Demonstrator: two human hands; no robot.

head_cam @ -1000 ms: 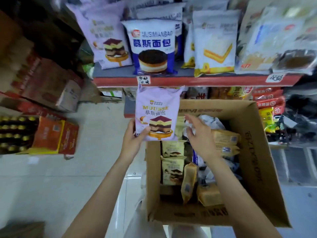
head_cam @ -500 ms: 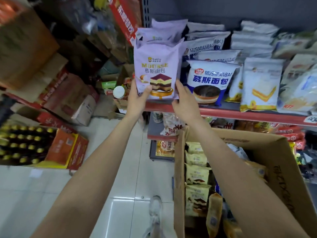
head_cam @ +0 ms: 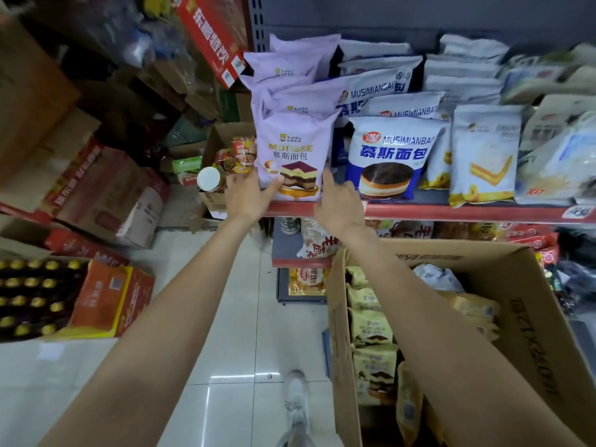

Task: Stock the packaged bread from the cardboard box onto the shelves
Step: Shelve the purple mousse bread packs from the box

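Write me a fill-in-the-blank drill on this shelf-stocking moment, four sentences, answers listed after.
1. The purple mousse bag stands at the front of the shelf with the ____ edge.
2. The left hand grips the bag's lower ____ corner.
3. To the bag's right stands a white and ____ bread bag.
4. The cardboard box sits ____ the shelf, still holding packaged bread.

Missing words: red; left; blue; below
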